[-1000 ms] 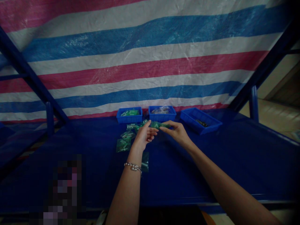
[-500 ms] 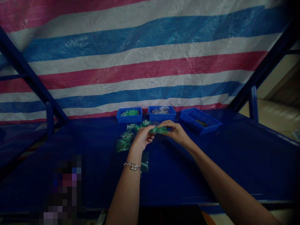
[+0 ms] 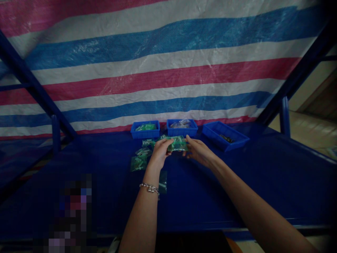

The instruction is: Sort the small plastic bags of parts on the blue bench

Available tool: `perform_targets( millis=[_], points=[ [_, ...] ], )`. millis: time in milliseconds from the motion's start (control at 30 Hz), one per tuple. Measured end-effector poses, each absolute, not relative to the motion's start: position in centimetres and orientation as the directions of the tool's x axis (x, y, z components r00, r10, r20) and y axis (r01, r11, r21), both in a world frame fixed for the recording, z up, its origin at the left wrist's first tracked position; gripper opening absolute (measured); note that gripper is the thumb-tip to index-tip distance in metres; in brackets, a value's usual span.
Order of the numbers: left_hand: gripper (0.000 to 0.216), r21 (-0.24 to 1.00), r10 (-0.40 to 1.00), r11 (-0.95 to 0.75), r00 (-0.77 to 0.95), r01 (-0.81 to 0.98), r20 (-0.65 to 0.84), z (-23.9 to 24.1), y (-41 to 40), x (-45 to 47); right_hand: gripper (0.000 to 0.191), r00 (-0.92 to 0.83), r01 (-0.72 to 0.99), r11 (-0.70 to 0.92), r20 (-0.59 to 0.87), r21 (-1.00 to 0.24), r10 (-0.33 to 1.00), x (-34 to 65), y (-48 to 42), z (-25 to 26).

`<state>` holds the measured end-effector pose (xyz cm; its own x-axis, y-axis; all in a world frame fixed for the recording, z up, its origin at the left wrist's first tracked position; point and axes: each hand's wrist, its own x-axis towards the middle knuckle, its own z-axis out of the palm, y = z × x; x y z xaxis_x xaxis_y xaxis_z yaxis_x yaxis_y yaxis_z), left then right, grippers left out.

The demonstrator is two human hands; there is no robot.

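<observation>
A small green plastic bag [image 3: 177,144] with pale pieces in it is held up above the table, its broad face towards me. My left hand [image 3: 161,151] grips the bag's left end, thumb on top and fingers curled beneath. At the right end, my right hand [image 3: 198,151] has its fingers closed about the bag's edge, some of them partly behind it. More filled green bags [image 3: 139,163] lie left of and behind my left hand. Under my left forearm shows a flat, clear-looking bag [image 3: 163,182] on the table, partly covered.
Along the back of the blue table [image 3: 200,200] stand a blue bin of green bags [image 3: 145,133], a blue bin of clear bags [image 3: 182,132] and an angled blue bin [image 3: 226,142] with small dark items. A striped sheet [image 3: 158,77] hangs behind, between blue posts.
The green bag has tipped up, so more of its face and contents shows. My right hand has shifted its fingers at the bag's right end; my left hand has hardly moved.
</observation>
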<state>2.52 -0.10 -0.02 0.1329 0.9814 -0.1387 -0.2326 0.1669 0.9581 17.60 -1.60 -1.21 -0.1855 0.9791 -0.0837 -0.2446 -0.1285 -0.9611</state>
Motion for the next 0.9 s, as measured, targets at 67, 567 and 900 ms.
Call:
perform_targets(
  millis=[67, 567, 900],
  points=[
    [0.023, 0.966, 0.983, 0.144, 0.146, -0.216, -0.113, -0.09, -0.14, 2.51, 0.04, -0.259, -0.246, -0.173, -0.107, -0.954, 0.96, 17.59, -1.75, -0.99],
    [0.026, 0.994, 0.98, -0.085, 0.185, 0.076, 0.07, -0.46, -0.29, 2.53, 0.022, -0.284, -0.159, -0.14, -0.09, -0.977, 0.955, 17.6, -1.66, -1.33],
    [0.033, 0.992, 0.983, -0.043, 0.185, 0.119, 0.021, -0.3, -0.44, 2.63, 0.021, -0.223, -0.167, -0.076, -0.038, -0.983, 0.974, 17.52, -1.68, -1.14]
  ],
)
